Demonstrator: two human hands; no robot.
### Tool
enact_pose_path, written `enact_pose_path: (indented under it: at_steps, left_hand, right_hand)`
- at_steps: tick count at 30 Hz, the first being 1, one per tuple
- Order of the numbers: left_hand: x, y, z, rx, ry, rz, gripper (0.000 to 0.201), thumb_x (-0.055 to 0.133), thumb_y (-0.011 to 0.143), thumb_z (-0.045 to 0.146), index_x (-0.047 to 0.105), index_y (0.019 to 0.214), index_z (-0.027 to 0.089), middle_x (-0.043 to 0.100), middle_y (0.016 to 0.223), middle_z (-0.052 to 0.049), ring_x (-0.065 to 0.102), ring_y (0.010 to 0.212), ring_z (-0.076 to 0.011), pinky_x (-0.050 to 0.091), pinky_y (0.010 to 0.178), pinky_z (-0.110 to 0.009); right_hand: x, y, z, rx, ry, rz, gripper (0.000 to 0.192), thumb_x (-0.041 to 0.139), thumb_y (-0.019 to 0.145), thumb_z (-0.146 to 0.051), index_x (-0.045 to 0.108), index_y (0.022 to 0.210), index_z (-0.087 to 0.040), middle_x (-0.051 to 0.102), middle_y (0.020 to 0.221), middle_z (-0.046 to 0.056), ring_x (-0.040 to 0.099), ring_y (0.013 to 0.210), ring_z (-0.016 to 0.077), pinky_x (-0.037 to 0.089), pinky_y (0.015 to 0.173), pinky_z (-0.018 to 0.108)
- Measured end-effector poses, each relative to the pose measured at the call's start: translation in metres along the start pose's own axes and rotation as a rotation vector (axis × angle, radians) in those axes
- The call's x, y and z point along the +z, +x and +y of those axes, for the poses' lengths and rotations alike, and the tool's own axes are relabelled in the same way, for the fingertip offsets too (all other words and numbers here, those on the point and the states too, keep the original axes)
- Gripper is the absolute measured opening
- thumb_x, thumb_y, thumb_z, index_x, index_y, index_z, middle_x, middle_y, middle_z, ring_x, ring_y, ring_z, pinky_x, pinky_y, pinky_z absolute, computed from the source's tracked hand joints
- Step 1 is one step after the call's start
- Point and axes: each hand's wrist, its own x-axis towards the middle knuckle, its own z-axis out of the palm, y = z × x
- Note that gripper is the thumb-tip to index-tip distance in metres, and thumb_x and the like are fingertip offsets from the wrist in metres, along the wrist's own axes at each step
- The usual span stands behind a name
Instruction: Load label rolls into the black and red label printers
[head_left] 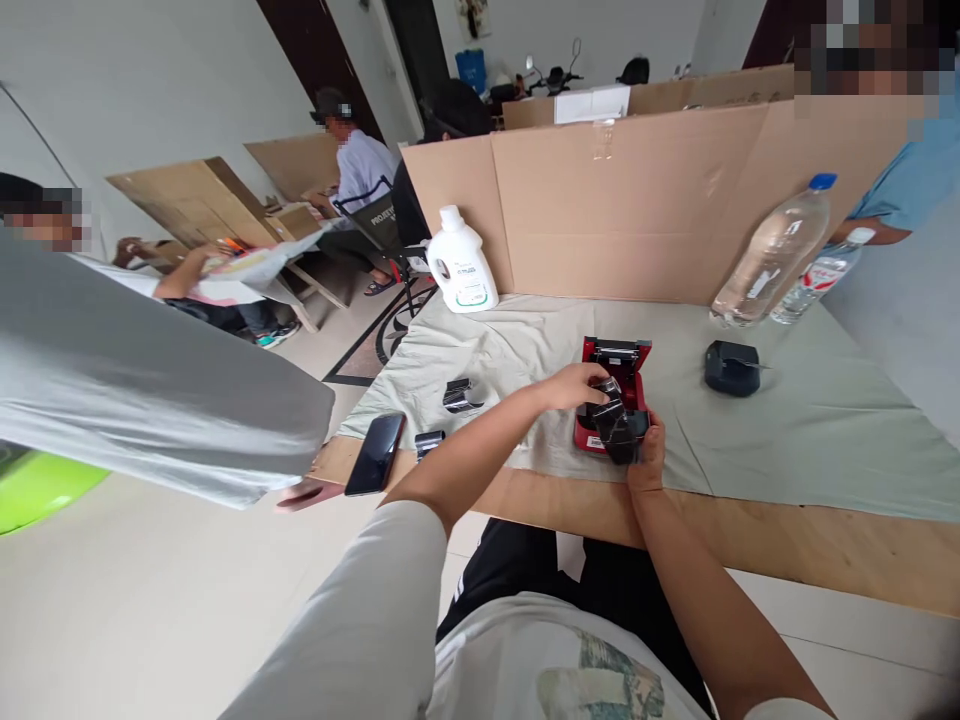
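Two hands work centre-right: left hand [576, 388] pinching black film [617, 430] slanting down-right over the red device [631, 387], right hand [648, 460] half-curled at its edge, hold unclear.

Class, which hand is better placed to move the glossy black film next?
Probably the left hand, pinching the glossy black film; the right hand rests against the open red plastic box.

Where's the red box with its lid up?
In the head view, the red box sits just right of centre on the cloth, near the front edge of the table, between the left hand and the right hand.
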Motion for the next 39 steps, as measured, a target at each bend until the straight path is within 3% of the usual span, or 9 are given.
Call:
enact_pose_path:
  at_steps: [3,8,14,17,22,26,33,36,39]
  left_hand:
    - [-0.056,-0.038,-0.009,-0.123,-0.097,-0.203,0.042,0.072,0.062,0.036,0.070,0.100,0.018,0.070,0.093,-0.003,0.063,0.085,-0.0221,0.047,0.078,-0.029]
    - [-0.117,-0.075,-0.054,-0.484,0.271,-0.168,0.030,0.065,0.062,0.029,0.071,0.089,0.018,0.070,0.086,-0.003,0.061,0.084,-0.0224,0.043,0.073,-0.027]
    - [-0.105,-0.082,-0.105,-0.600,0.710,-0.142,0.033,0.070,0.056,0.023,0.071,0.089,0.021,0.069,0.097,-0.008,0.055,0.104,-0.0314,0.035,0.094,-0.039]
    - [-0.106,-0.084,-0.115,-0.557,0.702,-0.128,0.030,0.072,0.058,0.029,0.072,0.088,0.023,0.069,0.095,-0.009,0.052,0.109,-0.0314,0.033,0.097,-0.039]
    - [-0.123,-0.092,-0.125,-0.613,0.700,0.067,0.039,0.060,0.073,0.032,0.066,0.110,0.023,0.060,0.122,-0.010,0.049,0.115,-0.0282,0.036,0.096,-0.034]
    - [-0.123,-0.104,-0.134,-0.730,0.756,-0.014,0.051,0.060,0.068,0.018,0.060,0.118,0.025,0.054,0.129,-0.012,0.047,0.119,-0.0302,0.031,0.101,-0.044]
    - [-0.141,-0.120,-0.121,-0.791,0.823,0.041,0.050,0.063,0.062,0.018,0.062,0.111,0.012,0.056,0.123,-0.019,0.055,0.107,-0.0317,0.044,0.084,-0.032]
    - [-0.159,-0.118,-0.097,-0.741,0.803,0.067,0.051,0.061,0.062,0.020,0.062,0.112,0.014,0.060,0.118,-0.014,0.057,0.106,-0.0300,0.045,0.082,-0.030]
    - [-0.158,-0.109,-0.058,-0.545,0.573,0.014,0.050,0.061,0.061,0.026,0.060,0.111,0.017,0.065,0.107,-0.006,0.059,0.099,-0.0254,0.047,0.079,-0.028]
  right_hand:
    - [0.000,-0.001,-0.003,0.009,-0.014,-0.013,0.055,0.025,0.092,-0.052,0.050,0.123,-0.014,0.052,0.126,0.015,0.048,0.117,0.0239,0.036,0.102,0.038]
    - [0.000,0.000,-0.001,0.012,-0.033,-0.022,0.054,0.021,0.092,-0.052,0.046,0.125,-0.017,0.051,0.127,0.014,0.048,0.117,0.0263,0.037,0.102,0.039]
    - [0.000,-0.001,0.007,-0.004,0.001,0.006,0.053,0.027,0.092,-0.052,0.049,0.124,-0.016,0.053,0.126,0.013,0.049,0.117,0.0267,0.038,0.102,0.041]
    - [0.000,-0.001,0.009,-0.024,0.009,0.018,0.053,0.028,0.091,-0.052,0.050,0.123,-0.017,0.054,0.124,0.012,0.050,0.115,0.0261,0.038,0.102,0.045]
    - [0.001,0.000,0.013,-0.026,0.005,0.027,0.053,0.028,0.091,-0.052,0.051,0.123,-0.017,0.055,0.123,0.012,0.051,0.114,0.0248,0.039,0.102,0.049]
    - [0.001,0.000,0.008,-0.012,-0.003,0.021,0.054,0.028,0.091,-0.053,0.051,0.124,-0.017,0.055,0.124,0.012,0.051,0.115,0.0242,0.039,0.102,0.047]
    - [0.002,0.001,0.004,-0.001,-0.013,0.015,0.056,0.028,0.090,-0.056,0.053,0.122,-0.016,0.056,0.123,0.014,0.052,0.113,0.0238,0.040,0.100,0.045]
    - [0.001,0.000,0.001,0.025,-0.008,0.044,0.057,0.031,0.089,-0.057,0.051,0.122,-0.015,0.056,0.122,0.014,0.053,0.112,0.0243,0.041,0.098,0.046]
    - [-0.002,-0.006,-0.022,-0.110,-0.117,0.133,0.055,0.033,0.089,-0.055,0.048,0.126,-0.016,0.050,0.129,0.016,0.047,0.119,0.0268,0.037,0.100,0.051]
